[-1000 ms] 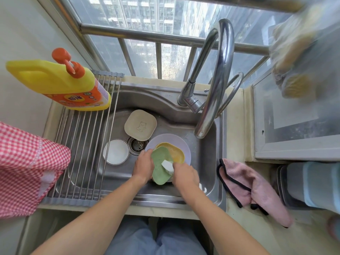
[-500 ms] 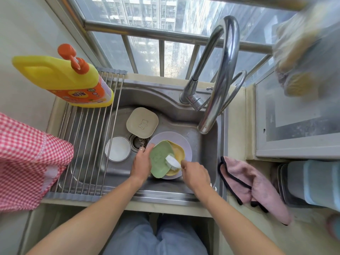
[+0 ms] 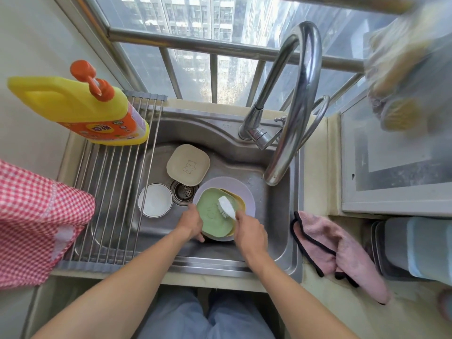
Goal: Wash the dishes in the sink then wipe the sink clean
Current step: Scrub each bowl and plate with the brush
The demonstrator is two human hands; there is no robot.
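Note:
In the steel sink, my left hand grips the near-left edge of a green plate. My right hand holds a white dish brush whose head lies on the green plate's upper right. Under the green plate lie a yellow plate and a lilac plate. A beige square plate with a bear drawing sits at the back of the basin. A white round bowl sits left of the drain.
The curved steel faucet arches over the basin's right side. A roll-up drying rack covers the sink's left part, with a yellow detergent bottle on it. A pink cloth lies on the right counter; red checked fabric hangs at left.
The green plate has come down from a tilted hold to lie flatter on the stack. The brush has moved up across its face. The view has shifted slightly.

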